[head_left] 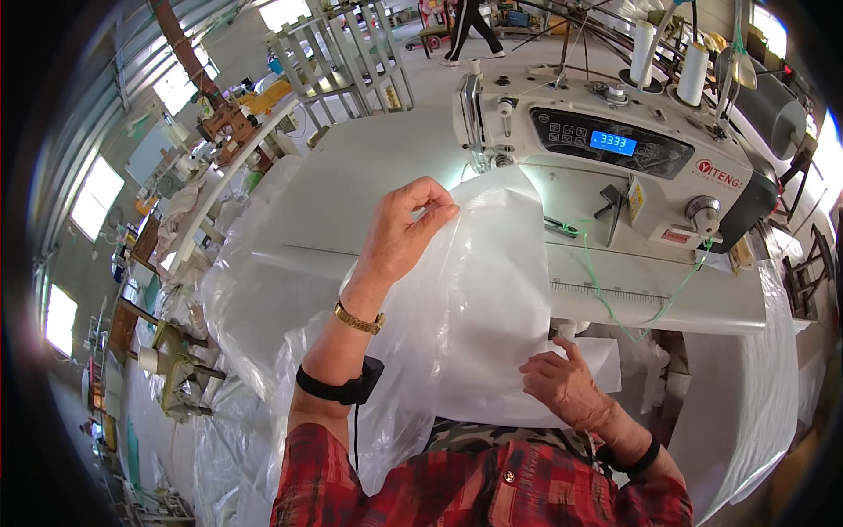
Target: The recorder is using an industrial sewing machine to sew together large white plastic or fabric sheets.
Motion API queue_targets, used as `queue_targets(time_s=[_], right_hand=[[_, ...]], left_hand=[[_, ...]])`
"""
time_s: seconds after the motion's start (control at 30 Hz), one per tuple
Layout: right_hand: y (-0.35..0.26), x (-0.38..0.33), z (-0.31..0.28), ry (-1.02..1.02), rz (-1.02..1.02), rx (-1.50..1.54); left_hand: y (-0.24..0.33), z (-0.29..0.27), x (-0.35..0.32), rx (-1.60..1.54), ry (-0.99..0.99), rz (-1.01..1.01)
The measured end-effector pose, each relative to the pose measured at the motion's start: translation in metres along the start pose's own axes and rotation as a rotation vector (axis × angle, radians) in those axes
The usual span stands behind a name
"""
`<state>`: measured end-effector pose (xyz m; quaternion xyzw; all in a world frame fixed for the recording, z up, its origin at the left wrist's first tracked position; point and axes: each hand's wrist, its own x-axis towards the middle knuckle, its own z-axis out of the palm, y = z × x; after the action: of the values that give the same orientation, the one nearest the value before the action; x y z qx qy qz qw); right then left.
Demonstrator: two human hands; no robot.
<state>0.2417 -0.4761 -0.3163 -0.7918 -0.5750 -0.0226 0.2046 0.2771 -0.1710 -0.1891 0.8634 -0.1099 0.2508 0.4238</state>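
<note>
A white woven plastic sheet (496, 290) runs from under the sewing machine's needle area down to my lap. Just left of the needle, my left hand (408, 230) pinches the sheet's left edge between thumb and bent forefinger. Lower down, my right hand (566, 384) rests by the sheet's lower right part, its fingers loosely bent and the thumb standing apart. The sewing machine (597, 132) has a lit blue display (613, 143) and a lamp glowing at the needle end. Its presser foot is hard to make out behind the sheet.
Black-handled snips (560, 227) and green thread (590, 272) lie on the machine bed. Thread cones (693, 75) stand at the back right. Clear plastic film (246, 307) drapes over the table's left side. A metal rack (338, 61) and a walking person (470, 31) are beyond.
</note>
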Motion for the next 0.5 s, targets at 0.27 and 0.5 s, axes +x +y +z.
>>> queue_targets(time_s=[0.27, 0.5], right_hand=[[-0.013, 0.065, -0.060, 0.433, 0.240, 0.631], [-0.010, 0.118, -0.053, 0.699, 0.430, 1.145]], left_hand=[[0.031, 0.000, 0.005, 0.037, -0.044, -0.009], [0.043, -0.001, -0.002, 0.079, -0.039, 0.006]])
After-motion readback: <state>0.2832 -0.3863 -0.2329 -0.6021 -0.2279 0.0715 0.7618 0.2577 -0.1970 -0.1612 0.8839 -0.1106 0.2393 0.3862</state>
